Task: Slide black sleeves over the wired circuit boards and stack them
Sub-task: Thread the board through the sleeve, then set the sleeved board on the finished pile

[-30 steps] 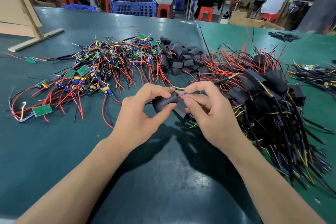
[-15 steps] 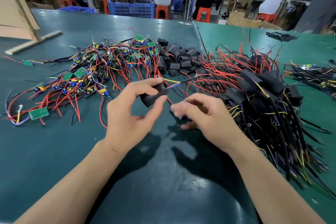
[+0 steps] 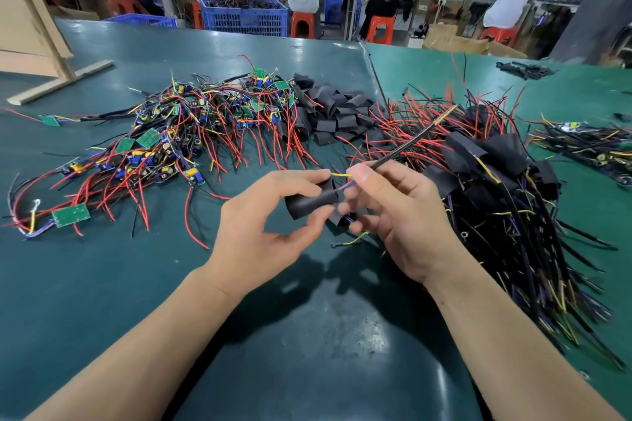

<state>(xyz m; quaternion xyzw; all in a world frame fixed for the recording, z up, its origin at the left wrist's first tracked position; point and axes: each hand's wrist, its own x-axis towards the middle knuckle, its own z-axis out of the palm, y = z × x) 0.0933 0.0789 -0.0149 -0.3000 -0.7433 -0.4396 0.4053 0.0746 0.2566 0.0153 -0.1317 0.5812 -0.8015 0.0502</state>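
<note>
Head view | left hand (image 3: pixel 260 236) pinches a matte black sleeve (image 3: pixel 309 202), yellow and blue wires (image 3: pixel 342 179) poking out | right hand (image 3: pixel 407 215) pinches those wires

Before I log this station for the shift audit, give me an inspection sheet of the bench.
Surface: green table, two mats meeting at a seam.
Job's things: black sleeve in work; bare boards pile; loose sleeves pile; sleeved stack.
Clutter: wooden stand.
Hands: left hand grips the sleeve; right hand pinches its wires.
Cables: yellow wire leaving the sleeve.
Surroundings: seated workers, blue crate.
</note>
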